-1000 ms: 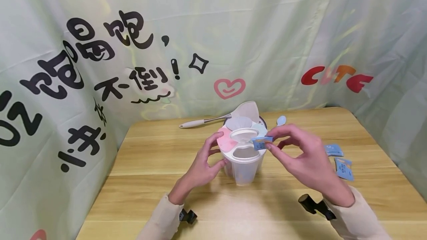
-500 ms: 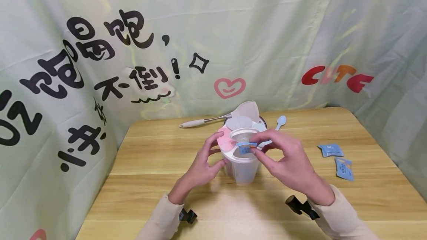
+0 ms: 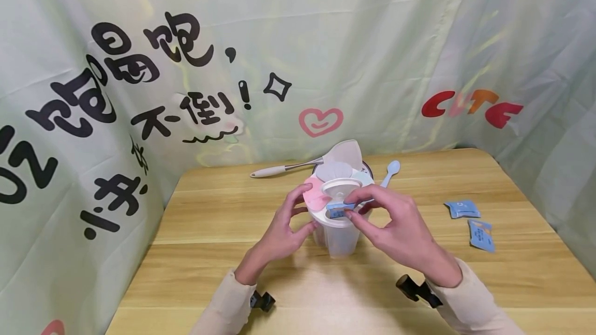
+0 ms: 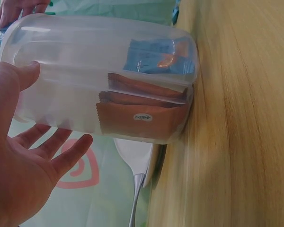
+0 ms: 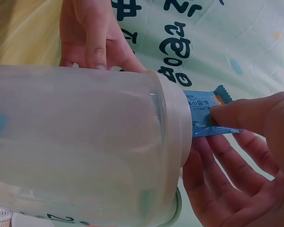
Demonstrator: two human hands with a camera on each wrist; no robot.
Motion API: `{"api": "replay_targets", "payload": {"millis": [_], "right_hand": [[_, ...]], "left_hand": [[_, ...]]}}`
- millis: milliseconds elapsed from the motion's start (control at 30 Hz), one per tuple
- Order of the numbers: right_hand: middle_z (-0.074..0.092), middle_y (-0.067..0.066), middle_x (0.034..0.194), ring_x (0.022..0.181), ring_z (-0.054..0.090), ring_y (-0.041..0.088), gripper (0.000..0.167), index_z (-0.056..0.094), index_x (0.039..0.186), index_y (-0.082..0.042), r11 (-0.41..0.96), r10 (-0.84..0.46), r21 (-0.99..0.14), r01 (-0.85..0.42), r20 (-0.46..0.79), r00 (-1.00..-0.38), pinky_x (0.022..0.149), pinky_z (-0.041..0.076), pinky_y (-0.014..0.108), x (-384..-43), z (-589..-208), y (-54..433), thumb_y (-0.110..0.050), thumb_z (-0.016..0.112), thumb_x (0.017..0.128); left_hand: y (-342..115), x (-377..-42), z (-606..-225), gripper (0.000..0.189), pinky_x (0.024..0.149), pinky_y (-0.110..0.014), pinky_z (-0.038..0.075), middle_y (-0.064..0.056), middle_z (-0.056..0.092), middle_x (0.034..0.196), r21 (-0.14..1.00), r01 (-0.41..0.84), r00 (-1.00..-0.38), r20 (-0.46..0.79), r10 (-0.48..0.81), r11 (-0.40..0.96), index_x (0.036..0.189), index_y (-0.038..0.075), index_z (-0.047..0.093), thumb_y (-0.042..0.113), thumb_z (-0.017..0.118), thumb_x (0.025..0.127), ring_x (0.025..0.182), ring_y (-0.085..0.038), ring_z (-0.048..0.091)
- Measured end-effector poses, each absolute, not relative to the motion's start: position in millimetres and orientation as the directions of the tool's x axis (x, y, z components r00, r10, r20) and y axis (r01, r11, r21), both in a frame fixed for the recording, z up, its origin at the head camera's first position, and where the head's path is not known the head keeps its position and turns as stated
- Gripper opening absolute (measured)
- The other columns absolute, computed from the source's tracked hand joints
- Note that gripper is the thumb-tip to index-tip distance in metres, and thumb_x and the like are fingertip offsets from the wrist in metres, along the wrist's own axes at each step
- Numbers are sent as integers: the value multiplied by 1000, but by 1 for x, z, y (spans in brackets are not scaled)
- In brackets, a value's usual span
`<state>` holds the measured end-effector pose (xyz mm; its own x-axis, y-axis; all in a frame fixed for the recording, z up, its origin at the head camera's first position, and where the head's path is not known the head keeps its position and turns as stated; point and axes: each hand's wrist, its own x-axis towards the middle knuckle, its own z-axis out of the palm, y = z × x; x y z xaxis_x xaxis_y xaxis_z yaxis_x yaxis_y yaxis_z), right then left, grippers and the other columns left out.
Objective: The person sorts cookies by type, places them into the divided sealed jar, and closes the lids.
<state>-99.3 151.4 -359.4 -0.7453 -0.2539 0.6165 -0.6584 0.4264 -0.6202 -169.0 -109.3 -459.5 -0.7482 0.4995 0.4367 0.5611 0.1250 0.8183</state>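
A translucent lidded storage container (image 3: pixel 342 239) stands upright on the table, with one white flap (image 3: pixel 341 188) of its lid raised. My left hand (image 3: pixel 284 226) holds its left side, thumb in front and fingers behind. My right hand (image 3: pixel 396 226) pinches a small blue snack packet (image 3: pixel 336 210) at the opening under the flap. In the right wrist view that packet (image 5: pixel 203 112) is right at the lid's rim. Through the wall, the left wrist view shows a blue packet (image 4: pixel 158 56) in one compartment and several brown packets (image 4: pixel 142 116) in another.
Two blue packets, one flat (image 3: pixel 462 209) and one nearer (image 3: pixel 481 235), lie on the wooden table (image 3: pixel 209 262) at right. Behind the container are a spatula (image 3: pixel 344 154) and a pale blue spoon (image 3: pixel 392 168). A printed cloth (image 3: pixel 372 66) hangs around the table's back and sides.
My right hand has carried the blue packet leftward and down, from beside the raised flap to the lid opening. My left hand stays on the container.
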Motion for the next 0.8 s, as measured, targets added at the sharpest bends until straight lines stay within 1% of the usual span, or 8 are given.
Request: {"api": "replay_targets", "payload": {"millis": [233, 533, 800], "right_hand": [[80, -1, 105, 94, 72, 6, 35, 75, 111, -10, 419, -253, -632, -652, 608, -752, 80, 65, 21, -97, -359, 152, 8, 88, 84], [79, -4, 105, 94, 71, 5, 33, 76, 110, -11, 422, -245, -636, -646, 606, -756, 81, 66, 22, -94, -359, 154, 7, 87, 85], [79, -1, 100, 91, 71, 3, 33, 77, 105, -10, 448, -223, -602, -661, 640, -735, 82, 65, 19, -95, -359, 169, 12, 86, 82]], "left_hand": [[-110, -170, -460, 83, 115, -47, 59, -8, 39, 174, 817, 563, -749, 440, 495, 124, 165, 17, 35, -3, 77, 96, 146, -42, 56], [-109, -169, -461, 83, 115, -47, 60, -10, 39, 174, 815, 568, -746, 450, 491, 116, 164, 16, 35, -4, 77, 96, 145, -44, 57], [-109, -169, -459, 83, 115, -46, 60, -10, 39, 175, 811, 572, -746, 451, 491, 124, 164, 15, 35, -5, 77, 95, 146, -39, 57]]}}
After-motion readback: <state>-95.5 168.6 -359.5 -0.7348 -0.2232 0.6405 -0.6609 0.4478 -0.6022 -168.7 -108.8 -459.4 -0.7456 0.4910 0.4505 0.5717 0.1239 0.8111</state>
